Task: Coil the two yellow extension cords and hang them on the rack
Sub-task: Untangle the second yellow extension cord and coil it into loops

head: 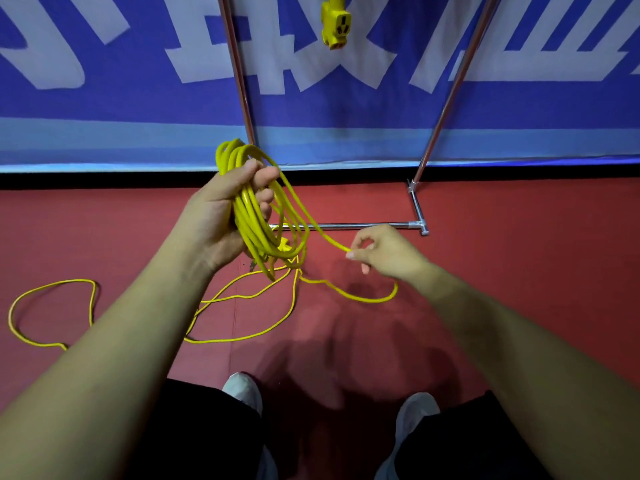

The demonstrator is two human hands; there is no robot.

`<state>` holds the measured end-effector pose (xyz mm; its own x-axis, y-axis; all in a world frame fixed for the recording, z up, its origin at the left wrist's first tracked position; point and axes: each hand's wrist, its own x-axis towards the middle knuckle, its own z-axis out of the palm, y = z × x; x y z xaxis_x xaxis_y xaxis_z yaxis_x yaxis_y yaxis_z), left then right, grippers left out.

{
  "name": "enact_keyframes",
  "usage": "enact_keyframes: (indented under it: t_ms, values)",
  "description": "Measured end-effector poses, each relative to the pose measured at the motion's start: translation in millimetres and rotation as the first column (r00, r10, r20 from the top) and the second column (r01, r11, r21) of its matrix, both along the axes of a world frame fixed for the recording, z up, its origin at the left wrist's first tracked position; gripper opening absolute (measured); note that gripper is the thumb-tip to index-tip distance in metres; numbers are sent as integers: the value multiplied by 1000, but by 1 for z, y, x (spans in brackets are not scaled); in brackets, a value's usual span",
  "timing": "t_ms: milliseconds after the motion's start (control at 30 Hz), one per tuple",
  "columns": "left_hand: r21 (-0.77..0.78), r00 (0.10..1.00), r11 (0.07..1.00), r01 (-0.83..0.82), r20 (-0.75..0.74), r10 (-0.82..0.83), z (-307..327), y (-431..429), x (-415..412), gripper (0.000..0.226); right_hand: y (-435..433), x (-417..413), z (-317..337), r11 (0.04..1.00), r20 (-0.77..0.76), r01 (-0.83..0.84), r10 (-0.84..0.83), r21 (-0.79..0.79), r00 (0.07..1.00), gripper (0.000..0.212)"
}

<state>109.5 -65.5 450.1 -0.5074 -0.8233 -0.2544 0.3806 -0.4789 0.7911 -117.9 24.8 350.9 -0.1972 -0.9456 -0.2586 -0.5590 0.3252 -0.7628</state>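
Note:
My left hand grips a bundle of several loops of yellow extension cord, held up in front of the rack. From the bundle one strand runs right to my right hand, which pinches it between thumb and fingertips. The loose remainder of the cord trails over the red floor in wide curves toward the left. A yellow socket end of another cord hangs from above at the top, between the rack's poles.
The metal rack has two upright poles and a base bar on the red floor. A blue banner with white lettering covers the wall behind. My two shoes show at the bottom.

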Motion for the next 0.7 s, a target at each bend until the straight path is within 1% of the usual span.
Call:
enact_keyframes:
  t_ms: [33, 100, 167, 200, 267, 333, 367, 433, 500, 533, 600, 633, 667, 700]
  values:
    - [-43, 999, 999, 4, 43, -3, -2, -1, 0, 13, 1, 3, 10, 995, -50, -90, 92, 33, 995, 15]
    - [-107, 986, 993, 54, 165, -36, -5, 1, -3, 14, 4, 10, 34, 952, -55, -284, 292, 114, 955, 13]
    - [-136, 956, 979, 153, 271, -112, -14, 6, -6, 19, 10, 19, 57, 889, 2, -435, 439, 141, 898, 9]
    - [-141, 932, 965, 220, 322, -165, -17, 11, -8, 19, 13, 23, 67, 878, 57, -466, 463, 111, 885, 7]
    - [-106, 880, 931, 350, 378, -288, -19, 20, -11, 17, 15, 25, 81, 904, 188, -427, 422, -18, 887, 9]
    - [-57, 833, 890, 453, 384, -399, -18, 26, -14, 27, 15, 20, 89, 927, 266, -349, 374, -136, 889, 10]
    - [-54, 805, 866, 496, 402, -436, -16, 28, -14, 29, 14, 16, 90, 932, 294, -320, 358, -169, 886, 8]
    - [-81, 780, 831, 551, 403, -478, -11, 29, -15, 20, 13, 6, 86, 939, 336, -283, 334, -193, 881, 6]
    - [-59, 820, 851, 522, 309, -482, -7, 27, -15, 14, 13, -9, 78, 945, 312, -283, 322, -163, 894, 4]
    - [-13, 849, 873, 488, 238, -471, -6, 26, -15, 18, 13, -19, 71, 945, 255, -302, 324, -123, 911, 4]
    - [50, 885, 894, 445, 129, -448, -2, 23, -12, 21, 13, -37, 54, 937, 69, -349, 348, 0, 935, 8]
    - [56, 887, 895, 443, 114, -447, -2, 20, -10, 19, 14, -44, 45, 937, 18, -346, 346, 49, 938, 9]
    - [47, 882, 893, 449, 137, -451, -2, 18, -7, 16, 15, -47, 37, 946, 30, -318, 316, 58, 948, 9]
    - [26, 870, 890, 455, 199, -451, -3, 17, -5, 14, 15, -48, 32, 966, 94, -255, 251, 32, 963, 8]
